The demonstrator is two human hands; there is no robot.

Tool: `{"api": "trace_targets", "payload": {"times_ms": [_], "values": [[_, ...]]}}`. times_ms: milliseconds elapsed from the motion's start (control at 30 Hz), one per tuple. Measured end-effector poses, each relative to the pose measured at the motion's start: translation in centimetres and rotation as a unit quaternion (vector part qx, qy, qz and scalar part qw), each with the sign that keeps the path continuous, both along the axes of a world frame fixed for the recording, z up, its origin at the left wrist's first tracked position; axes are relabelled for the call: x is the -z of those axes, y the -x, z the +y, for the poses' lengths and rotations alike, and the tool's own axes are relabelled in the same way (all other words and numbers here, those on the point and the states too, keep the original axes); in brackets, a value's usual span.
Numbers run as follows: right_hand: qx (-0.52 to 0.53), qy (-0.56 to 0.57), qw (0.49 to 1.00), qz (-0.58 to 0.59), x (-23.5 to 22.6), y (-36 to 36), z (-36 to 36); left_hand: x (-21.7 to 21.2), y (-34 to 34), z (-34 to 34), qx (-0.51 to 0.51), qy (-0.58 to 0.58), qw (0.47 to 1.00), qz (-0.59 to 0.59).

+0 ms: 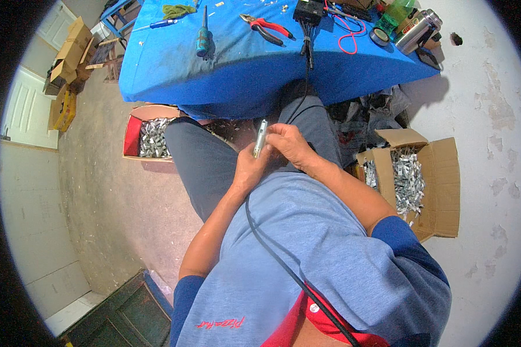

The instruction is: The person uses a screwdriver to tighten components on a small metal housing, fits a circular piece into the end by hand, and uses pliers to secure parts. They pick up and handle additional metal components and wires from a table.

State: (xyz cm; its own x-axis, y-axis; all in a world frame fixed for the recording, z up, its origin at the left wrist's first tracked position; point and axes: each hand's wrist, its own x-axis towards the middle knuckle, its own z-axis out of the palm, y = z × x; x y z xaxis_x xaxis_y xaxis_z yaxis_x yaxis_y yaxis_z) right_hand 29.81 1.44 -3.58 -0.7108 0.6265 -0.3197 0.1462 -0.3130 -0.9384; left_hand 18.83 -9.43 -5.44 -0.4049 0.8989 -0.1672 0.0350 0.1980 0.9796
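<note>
Over my lap, my left hand (250, 169) is closed around the lower end of a slim silver metal piece (261, 137), which points up and away from me. My right hand (290, 147) is beside its right side, with thumb and fingers pinched together near the metal. Whatever those fingertips grip, if anything, is too small to make out. Beyond my knees is a table under a blue cloth (243, 69), bearing red-handled pliers (266, 27) and a teal-handled screwdriver (203, 39).
Small silver metal parts fill a red-sided box (132, 137) by my left knee and a cardboard box (444, 191) at right. A black cable (281, 272) crosses my shirt. A black device with cables (309, 10), a tape roll (380, 37) and a steel thermos (417, 33) occupy the table's right side.
</note>
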Motion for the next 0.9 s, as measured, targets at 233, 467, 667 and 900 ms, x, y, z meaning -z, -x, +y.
{"api": "trace_targets", "payload": {"times_ms": [233, 467, 667, 900], "values": [[-0.005, -0.129, 0.991, -0.041, -0.1, 0.2, 0.0, -0.8, -0.2, -0.1, 0.016, 0.032, 0.998, 0.061], [-0.011, 0.012, 0.999, 0.052, 0.8, -0.1, -0.4, -1.5, -0.2, -0.2, 0.018, 0.053, 0.992, 0.111], [-0.02, 0.067, 0.993, 0.098, 1.1, -0.2, -0.5, -0.1, -0.2, -0.3, 0.0, 0.0, 1.0, 0.014], [-0.018, 0.059, 0.994, 0.09, 0.2, -0.1, -0.6, 0.1, 0.1, -0.3, 0.019, -0.032, 0.999, -0.034]]}}
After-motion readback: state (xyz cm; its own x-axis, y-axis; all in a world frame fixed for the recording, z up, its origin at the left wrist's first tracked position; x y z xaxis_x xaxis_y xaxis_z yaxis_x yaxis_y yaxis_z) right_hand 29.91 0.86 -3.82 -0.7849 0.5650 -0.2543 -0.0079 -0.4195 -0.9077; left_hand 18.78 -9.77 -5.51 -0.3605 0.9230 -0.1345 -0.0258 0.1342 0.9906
